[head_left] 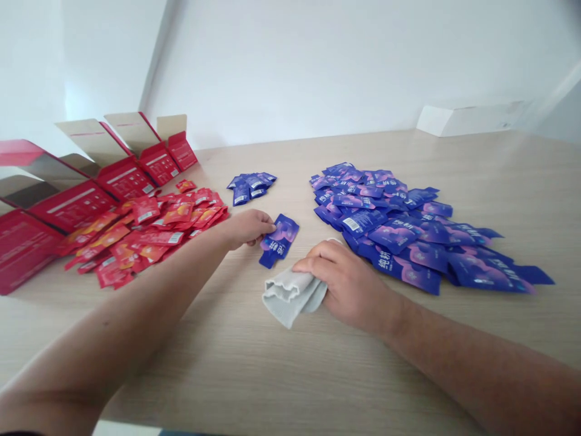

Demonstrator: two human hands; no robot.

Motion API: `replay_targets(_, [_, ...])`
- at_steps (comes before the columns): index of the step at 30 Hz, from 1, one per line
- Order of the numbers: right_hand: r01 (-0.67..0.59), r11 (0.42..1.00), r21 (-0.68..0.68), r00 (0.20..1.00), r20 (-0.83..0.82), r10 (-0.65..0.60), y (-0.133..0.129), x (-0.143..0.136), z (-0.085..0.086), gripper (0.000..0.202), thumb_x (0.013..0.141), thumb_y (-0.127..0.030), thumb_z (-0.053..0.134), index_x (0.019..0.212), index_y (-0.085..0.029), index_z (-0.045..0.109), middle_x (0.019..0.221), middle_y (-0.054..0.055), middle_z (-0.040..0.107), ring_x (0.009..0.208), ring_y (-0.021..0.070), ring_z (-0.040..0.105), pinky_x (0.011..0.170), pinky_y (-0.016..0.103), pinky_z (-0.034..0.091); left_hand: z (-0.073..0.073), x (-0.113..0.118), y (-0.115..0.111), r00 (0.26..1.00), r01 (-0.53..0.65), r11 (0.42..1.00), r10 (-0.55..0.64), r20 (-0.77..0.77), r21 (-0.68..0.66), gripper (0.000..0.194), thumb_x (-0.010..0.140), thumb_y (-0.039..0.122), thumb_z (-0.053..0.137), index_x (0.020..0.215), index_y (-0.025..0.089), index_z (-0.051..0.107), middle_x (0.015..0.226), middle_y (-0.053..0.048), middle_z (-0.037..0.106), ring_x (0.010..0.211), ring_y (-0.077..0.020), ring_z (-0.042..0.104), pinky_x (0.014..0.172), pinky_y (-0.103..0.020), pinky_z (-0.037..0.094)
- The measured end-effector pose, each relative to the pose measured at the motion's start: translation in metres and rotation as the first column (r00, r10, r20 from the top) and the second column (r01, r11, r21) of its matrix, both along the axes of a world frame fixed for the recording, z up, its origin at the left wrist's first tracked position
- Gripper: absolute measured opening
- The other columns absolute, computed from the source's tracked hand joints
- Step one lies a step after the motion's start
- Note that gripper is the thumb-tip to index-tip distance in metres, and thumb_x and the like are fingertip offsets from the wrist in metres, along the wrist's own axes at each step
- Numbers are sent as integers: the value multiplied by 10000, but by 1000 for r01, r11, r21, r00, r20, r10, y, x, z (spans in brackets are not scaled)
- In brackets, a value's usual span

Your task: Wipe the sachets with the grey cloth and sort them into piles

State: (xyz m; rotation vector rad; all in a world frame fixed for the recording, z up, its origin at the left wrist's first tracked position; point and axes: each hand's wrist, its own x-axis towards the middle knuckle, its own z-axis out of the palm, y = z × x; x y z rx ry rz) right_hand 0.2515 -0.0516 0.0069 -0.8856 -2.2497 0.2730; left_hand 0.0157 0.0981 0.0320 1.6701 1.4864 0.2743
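In the middle of the head view, my left hand (251, 229) pinches the left edge of a blue-and-purple sachet (282, 235), whose printed face is turned up. My right hand (345, 284) is closed around a folded grey-white cloth (290, 297), just in front of that sachet. A large heap of blue sachets (390, 230) spreads out to the right. Farther back, beyond my left hand, lies a small pile of the same blue sachets (250, 184).
Left of my forearm lies a heap of red-and-orange sachets (149, 227). Behind it stands a row of red cartons (124, 178) with raised flaps. A white box (472, 120) rests at the back right of the wooden table (254, 375), against the wall.
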Motion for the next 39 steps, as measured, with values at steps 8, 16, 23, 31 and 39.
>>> replay_targets(8, [-26,998,55,996,86,21,-4,-7,-3,294,924,-115,625,1201,-199,672,1089,81,655,1006,248,572,906,419,462,-12,-8,-68,918,387,920,-380,112,-53,242,865,409,614,826,178,671,580,41,573,489,-87,489,453,-196,354])
replay_targets(16, [14,999,28,986,163,-19,6,-6,-10,279,933,-125,628,1196,-204,677,1081,80,653,1018,248,570,909,413,475,-19,1,-78,909,395,917,-382,168,-48,197,856,331,572,763,180,659,579,51,582,508,-85,512,487,-191,382])
replay_targets(23, [-153,988,-19,960,233,154,-13,-26,-12,203,990,-216,584,1165,-210,687,1057,63,674,1017,230,559,904,385,487,-22,0,-78,902,411,911,-402,156,-31,218,872,377,576,805,185,657,616,39,613,544,-106,570,517,-205,446])
replay_targets(31, [-14,1000,-16,984,179,17,6,-10,-12,263,931,-130,626,1173,-201,702,1072,80,684,1023,241,572,923,407,483,-23,0,-77,906,398,916,-387,172,-40,163,862,310,569,790,186,648,577,55,584,497,-83,525,478,-182,406])
replay_targets(39, [-100,995,6,970,222,96,-4,-15,-11,226,967,-178,605,1170,-208,698,1075,73,685,1034,232,570,920,382,488,-22,1,-78,906,400,914,-382,184,-70,171,874,332,576,811,187,638,598,49,608,520,-90,566,496,-186,423])
